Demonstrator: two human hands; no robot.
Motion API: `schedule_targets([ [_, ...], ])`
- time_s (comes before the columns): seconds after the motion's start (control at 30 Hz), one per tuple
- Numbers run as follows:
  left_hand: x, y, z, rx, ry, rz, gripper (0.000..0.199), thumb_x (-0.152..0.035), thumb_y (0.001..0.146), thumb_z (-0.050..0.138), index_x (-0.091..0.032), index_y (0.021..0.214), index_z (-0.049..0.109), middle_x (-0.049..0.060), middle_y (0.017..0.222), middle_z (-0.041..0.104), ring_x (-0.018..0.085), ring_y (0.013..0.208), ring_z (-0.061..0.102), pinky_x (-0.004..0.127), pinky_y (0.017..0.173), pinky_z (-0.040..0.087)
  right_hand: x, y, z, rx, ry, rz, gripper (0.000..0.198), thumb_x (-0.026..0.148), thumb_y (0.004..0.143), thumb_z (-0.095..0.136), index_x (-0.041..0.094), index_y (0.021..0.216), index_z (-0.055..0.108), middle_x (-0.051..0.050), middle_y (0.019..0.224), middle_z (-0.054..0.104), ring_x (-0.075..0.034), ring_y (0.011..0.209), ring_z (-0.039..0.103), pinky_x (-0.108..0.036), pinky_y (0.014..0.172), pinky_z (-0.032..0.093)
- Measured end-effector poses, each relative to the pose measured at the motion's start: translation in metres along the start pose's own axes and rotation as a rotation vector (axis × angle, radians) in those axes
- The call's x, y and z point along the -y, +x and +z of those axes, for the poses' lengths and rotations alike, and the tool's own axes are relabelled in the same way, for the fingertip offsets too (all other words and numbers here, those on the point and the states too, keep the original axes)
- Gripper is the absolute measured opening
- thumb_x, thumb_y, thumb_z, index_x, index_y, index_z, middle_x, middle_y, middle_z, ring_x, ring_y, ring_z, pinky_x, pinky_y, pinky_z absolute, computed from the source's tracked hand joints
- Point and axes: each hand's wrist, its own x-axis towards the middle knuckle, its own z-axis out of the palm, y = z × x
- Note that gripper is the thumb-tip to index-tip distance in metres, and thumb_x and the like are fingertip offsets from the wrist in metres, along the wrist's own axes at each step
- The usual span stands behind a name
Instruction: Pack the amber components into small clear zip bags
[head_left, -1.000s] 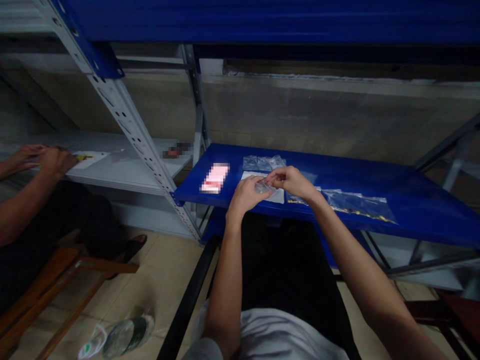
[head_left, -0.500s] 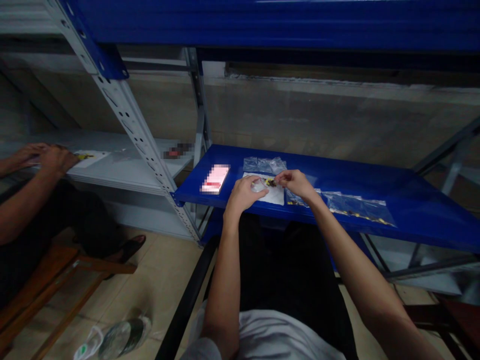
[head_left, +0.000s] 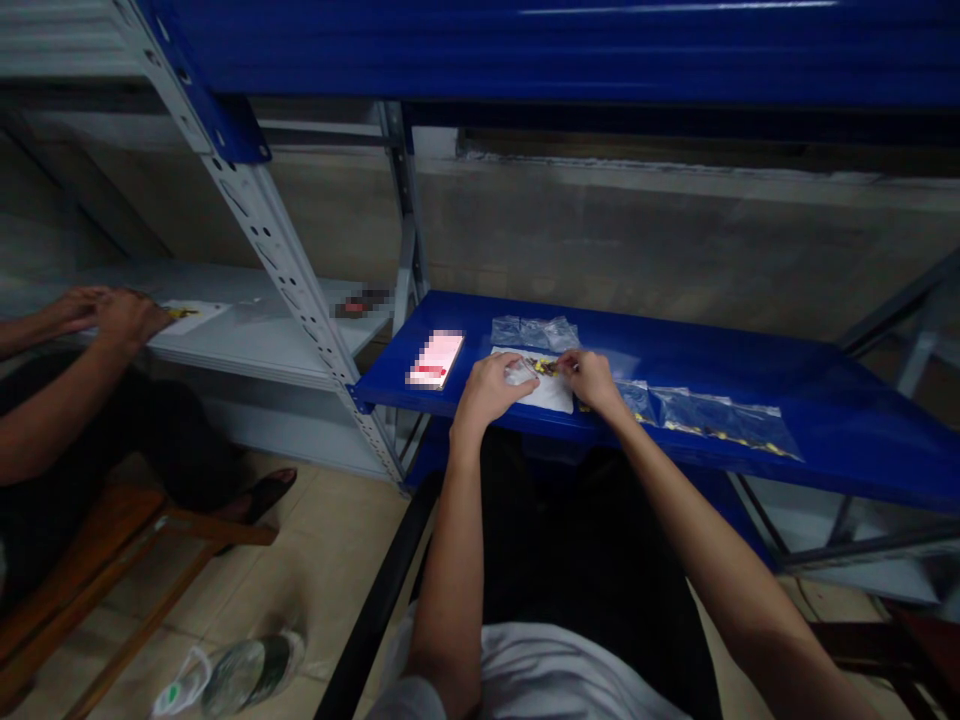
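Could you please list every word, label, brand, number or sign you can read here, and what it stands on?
None can be read.
Phone: its pink screen is pixelated, so any text is unreadable.
Bottle on the floor: green mark and dark band, too blurred to read.
White sheet and clear bags: no lettering can be made out.

Small yellow-and-dark pieces (head_left: 545, 367) clustered on white sheet (head_left: 551, 396).

A grey short-sleeved shirt (head_left: 562, 665) tops black trousers (head_left: 615, 570); the hands (head_left: 489, 388) are bare.
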Motion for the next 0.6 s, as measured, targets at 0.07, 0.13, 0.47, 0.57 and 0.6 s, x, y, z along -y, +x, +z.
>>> schedule_targets([
  [0.07,-0.003,0.0,0.0,0.003,-0.008,0.015,0.04,-0.036,0.082,0.085,-0.019,0.116,0.076,0.009,0.115,0.079,0.025,0.105,0.074,0.036,0.096,0.058,0.006,-0.001,-0.009,-0.024,0.096,-0.005,0.02,0.014,0.089,0.061,0.017,0.094,0.08,-0.012,0.096,0.081,-0.025,0.093,0.074,-0.03,0.083,0.05],
  [0.13,-0.006,-0.001,0.002,0.01,-0.016,0.032,0.038,-0.034,0.082,0.084,-0.019,0.115,0.076,0.009,0.116,0.078,0.025,0.106,0.074,0.036,0.097,0.057,0.014,-0.004,-0.018,-0.002,0.246,-0.018,0.015,0.019,0.087,0.065,0.018,0.091,0.079,-0.01,0.091,0.08,-0.024,0.085,0.073,-0.031,0.079,0.051],
  [0.47,-0.014,0.001,0.004,0.058,-0.044,0.064,0.033,-0.03,0.084,0.083,-0.017,0.114,0.076,0.01,0.111,0.079,0.023,0.1,0.073,0.035,0.093,0.057,0.037,-0.008,-0.033,0.29,0.587,-0.13,0.019,0.031,0.076,0.072,0.017,0.087,0.078,-0.003,0.074,0.072,-0.017,0.067,0.061,-0.029,0.064,0.046],
  [0.57,-0.013,0.001,0.004,0.069,-0.046,0.081,0.031,-0.031,0.085,0.082,-0.016,0.112,0.077,0.01,0.109,0.079,0.023,0.099,0.073,0.035,0.093,0.056,0.039,-0.009,-0.032,0.317,0.536,-0.208,0.023,0.036,0.082,0.068,0.017,0.089,0.079,-0.002,0.072,0.071,-0.015,0.062,0.057,-0.029,0.063,0.045],
  [0.6,-0.012,0.001,0.004,0.07,-0.048,0.079,0.032,-0.031,0.085,0.083,-0.016,0.113,0.077,0.01,0.11,0.078,0.023,0.1,0.073,0.035,0.094,0.056,0.038,-0.009,-0.031,0.319,0.549,-0.229,0.025,0.038,0.084,0.068,0.017,0.091,0.08,-0.003,0.074,0.072,-0.015,0.063,0.058,-0.029,0.064,0.046],
])
